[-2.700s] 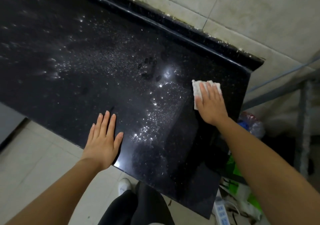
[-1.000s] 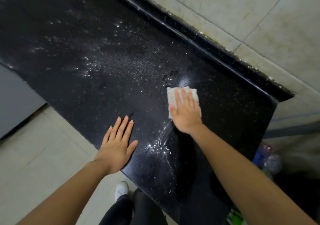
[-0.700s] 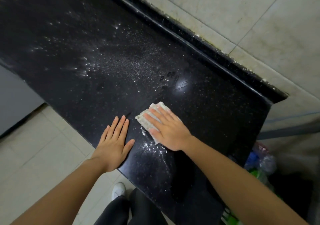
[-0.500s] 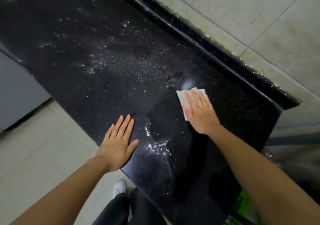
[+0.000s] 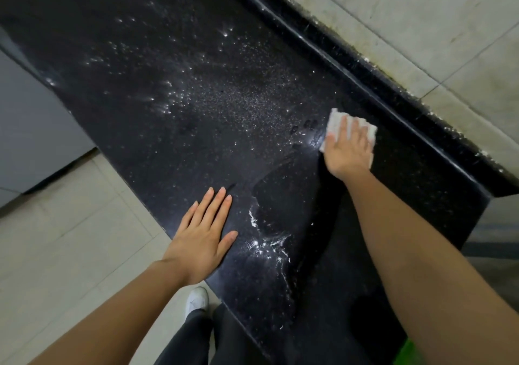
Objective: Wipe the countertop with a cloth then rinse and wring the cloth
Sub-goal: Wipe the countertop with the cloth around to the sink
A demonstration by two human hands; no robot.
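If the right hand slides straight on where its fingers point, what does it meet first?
Probably the raised back edge of the countertop, just beyond the cloth under the right hand; the tiled wall comes after.

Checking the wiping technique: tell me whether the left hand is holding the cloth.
No, the left hand lies flat and bare on the countertop, while the right hand presses the cloth.

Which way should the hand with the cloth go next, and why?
Probably slide the cloth leftward along the countertop. The right hand presses it flat near the back ledge, and a wide band of droplets lies just to its left, while the patch nearer the front edge looks wiped. The left hand rests flat, out of that path.
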